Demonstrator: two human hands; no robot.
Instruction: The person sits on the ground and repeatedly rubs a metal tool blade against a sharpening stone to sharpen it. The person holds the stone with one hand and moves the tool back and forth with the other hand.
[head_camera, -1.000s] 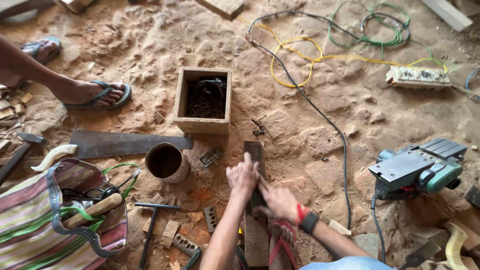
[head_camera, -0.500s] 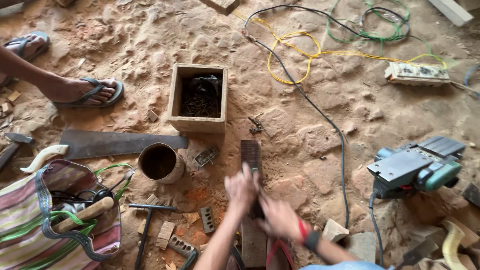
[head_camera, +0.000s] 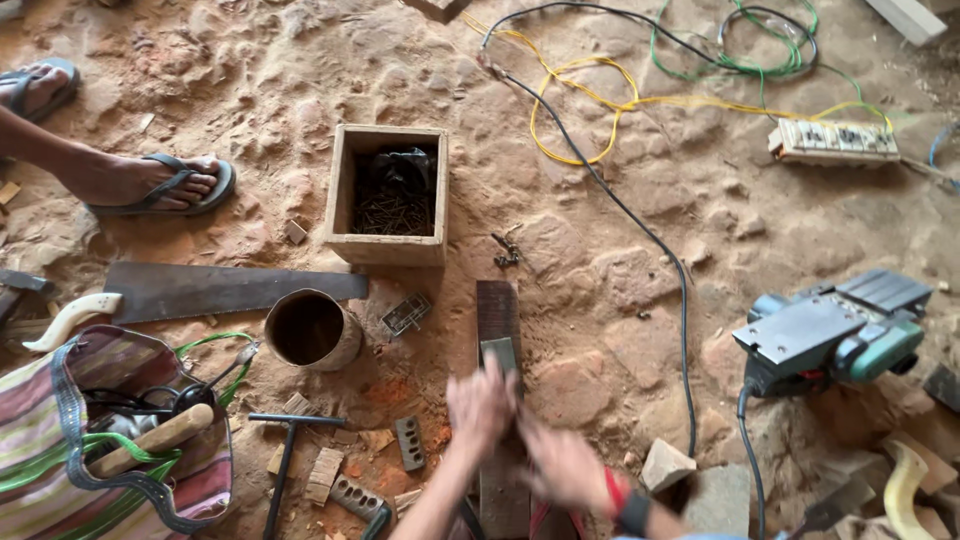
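Both hands are low in the middle of the view, over a dark wooden board (head_camera: 497, 320) that lies lengthwise on the sandy floor (head_camera: 250, 90). The left hand (head_camera: 480, 405) rests on the board just behind a small flat metal blade (head_camera: 499, 354), which lies on top of the board. The hand is blurred, so I cannot tell if its fingers are closed on the blade or only press on it. The right hand (head_camera: 563, 465) is just beside the left one, also blurred; how far its fingers are open I cannot tell. It wears a black band and a red one at the wrist.

Beyond the board stands a square wooden box (head_camera: 385, 245) with nails inside. Left of the board are a round tin can (head_camera: 312, 330), a handsaw (head_camera: 220, 290) and a striped bag (head_camera: 60, 500). To the right sits an electric planer (head_camera: 830, 335). Another person's foot in a sandal (head_camera: 150, 183) is at the far left.
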